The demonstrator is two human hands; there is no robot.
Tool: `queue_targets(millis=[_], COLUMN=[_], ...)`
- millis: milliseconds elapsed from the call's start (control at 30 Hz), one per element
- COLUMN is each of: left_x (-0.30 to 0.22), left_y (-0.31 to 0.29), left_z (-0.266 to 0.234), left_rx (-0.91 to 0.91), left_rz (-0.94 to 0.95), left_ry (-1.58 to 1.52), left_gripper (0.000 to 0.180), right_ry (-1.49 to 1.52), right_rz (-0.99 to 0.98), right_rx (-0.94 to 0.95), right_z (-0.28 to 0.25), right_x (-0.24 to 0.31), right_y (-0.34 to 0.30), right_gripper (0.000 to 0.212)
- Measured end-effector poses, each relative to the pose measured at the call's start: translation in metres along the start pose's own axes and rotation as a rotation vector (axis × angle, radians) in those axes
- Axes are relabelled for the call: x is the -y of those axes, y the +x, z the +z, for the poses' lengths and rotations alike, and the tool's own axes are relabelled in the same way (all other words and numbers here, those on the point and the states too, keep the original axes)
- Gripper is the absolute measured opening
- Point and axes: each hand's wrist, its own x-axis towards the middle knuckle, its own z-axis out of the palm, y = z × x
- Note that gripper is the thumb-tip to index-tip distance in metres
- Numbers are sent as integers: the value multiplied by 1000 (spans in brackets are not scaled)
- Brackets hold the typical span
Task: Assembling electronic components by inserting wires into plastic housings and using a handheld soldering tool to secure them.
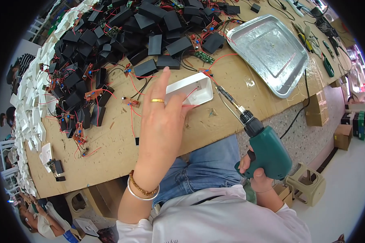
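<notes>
My left hand (160,121) is closed over the near left part of a small open white plastic case (208,87), holding it at the table's front edge. A thin red wire (192,92) runs inside the case beside my fingertips; whether they pinch it I cannot tell. Around the grip of a green soldering gun (270,152) my right hand (257,176) is wrapped, its fingers partly hidden. The gun's metal tip and thin feed tube (227,97) point up and left, just right of the case and apart from it.
Black plastic boxes (154,44) with red-wired circuit boards (94,95) pile up at the back left. White cases (32,125) line the left edge. A metal tray (271,52) lies back right, near pliers (306,42) and a black cable (298,117). A stool (308,184) stands at lower right.
</notes>
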Motion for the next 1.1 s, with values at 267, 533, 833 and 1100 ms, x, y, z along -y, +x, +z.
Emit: queue_targets(millis=[267,533,833,1100], left_x=[6,-6,-14,-17], left_y=[12,17,15,14], left_z=[-13,18,40,41], left_rx=[110,75,-96,-137], left_rz=[-32,-36,79,36], left_ry=[-95,-166,112,75], left_gripper=[11,12,12,15], right_ry=[40,36,17,14], right_rz=[4,-103,-29,-47], right_rx=[-29,105,18,-4], right_z=[-5,-10,-7,-10], right_x=[0,-2,-1,-3], right_y=[0,4,1,0], right_gripper=[84,67,83,84])
